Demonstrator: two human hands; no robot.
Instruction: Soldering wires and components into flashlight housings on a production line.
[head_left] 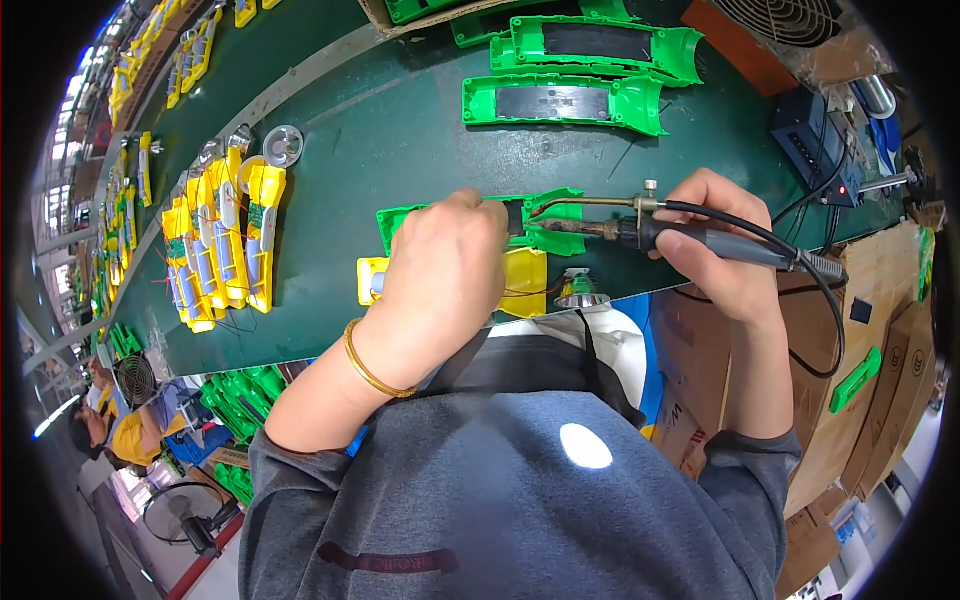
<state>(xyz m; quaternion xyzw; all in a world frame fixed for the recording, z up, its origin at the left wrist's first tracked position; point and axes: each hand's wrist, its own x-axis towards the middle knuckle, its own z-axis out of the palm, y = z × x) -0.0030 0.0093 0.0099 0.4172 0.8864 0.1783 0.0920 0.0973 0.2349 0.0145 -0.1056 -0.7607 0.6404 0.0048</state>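
My right hand (728, 260) grips a soldering iron (610, 231) by its dark handle, with a thin brass feed tube (590, 201) fixed above it. The iron's tip points left, over the right end of a green plastic shell half (395, 226) on the bench. Above that same shell, my left hand (452, 258) is curled with its fingers bent down; its fingertips, and whatever they hold, are hidden behind the hand. Just below lies a yellow shell (527, 283), partly covered by my left wrist. A red wire runs from it to a small round lamp head (580, 290) at the bench edge.
Several green shell halves (560, 100) with dark inner plates lie at the back. Yellow assemblies with blue cells (225, 235) are grouped on the left, next to a clear reflector (284, 146). A blue soldering station (815, 145) and cardboard (800, 340) stand right. Another person (140, 430) sits far left.
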